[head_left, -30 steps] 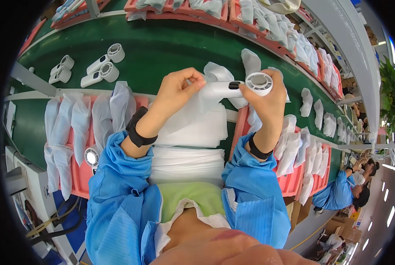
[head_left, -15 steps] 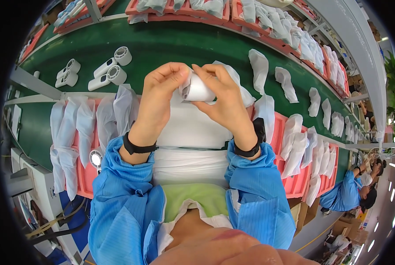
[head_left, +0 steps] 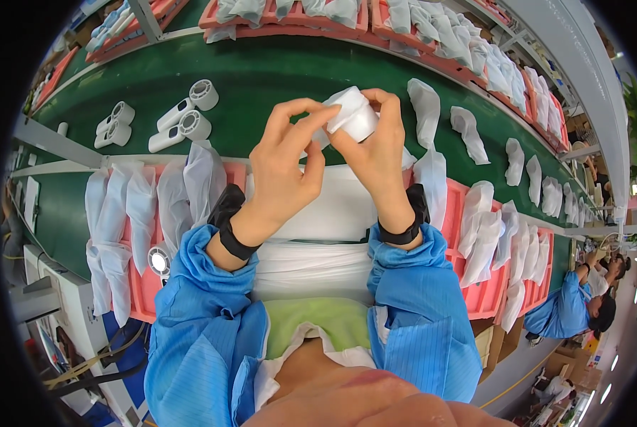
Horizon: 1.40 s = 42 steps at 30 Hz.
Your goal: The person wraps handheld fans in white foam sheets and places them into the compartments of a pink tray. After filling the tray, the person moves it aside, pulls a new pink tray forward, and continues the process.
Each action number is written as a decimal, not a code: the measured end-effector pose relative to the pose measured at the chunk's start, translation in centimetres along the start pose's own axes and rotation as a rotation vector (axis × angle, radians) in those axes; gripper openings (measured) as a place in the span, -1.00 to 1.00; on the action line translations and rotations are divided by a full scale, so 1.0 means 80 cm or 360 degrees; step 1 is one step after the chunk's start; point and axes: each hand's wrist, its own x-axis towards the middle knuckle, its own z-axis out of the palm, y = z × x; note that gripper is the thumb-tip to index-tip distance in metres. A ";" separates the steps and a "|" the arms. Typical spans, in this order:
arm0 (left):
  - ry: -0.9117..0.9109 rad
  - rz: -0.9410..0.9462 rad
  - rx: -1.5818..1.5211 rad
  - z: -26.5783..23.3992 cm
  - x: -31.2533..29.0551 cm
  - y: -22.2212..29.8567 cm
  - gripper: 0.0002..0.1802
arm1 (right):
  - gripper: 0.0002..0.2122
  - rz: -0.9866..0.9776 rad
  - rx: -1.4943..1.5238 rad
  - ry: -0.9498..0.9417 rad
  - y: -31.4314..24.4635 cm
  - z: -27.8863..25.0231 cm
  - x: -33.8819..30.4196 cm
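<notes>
Above the near edge of the green bench, my right hand grips a white bagged handheld fan, thumb on its near side and fingers behind its round head. Thin white wrapping covers the head; the rest is mostly hidden by my hands. My left hand has its fingers apart, thumb clear of the index finger, whose tip touches the wrapping's left side. A white pad lies below my hands. Four-barrelled shapes aside, several bare white handheld fans lie at the left on the bench.
Pink trays with bagged fans flank me left and right. Several bagged fans lie in a row along the green bench to the right. More filled pink trays stand along the far side. A co-worker is at the right.
The bagged fan has moved right and farther away, and tilted, in my right hand. My left hand has loosened from its pinch at the wrapping, its thumb now apart.
</notes>
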 end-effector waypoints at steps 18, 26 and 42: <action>0.0254 -0.0258 -0.0538 -0.041 0.021 -0.027 -0.54 | -0.47 0.0043 0.0266 -0.0658 0.003 0.011 -0.006; 0.0264 0.0233 0.0148 -0.033 0.011 -0.016 -0.69 | -0.59 -0.0004 -0.0369 -0.0329 -0.017 0.012 -0.016; -0.0865 0.0752 -0.2041 -0.113 0.065 0.007 -0.60 | -0.66 0.0556 0.0105 -0.0777 0.086 0.021 -0.001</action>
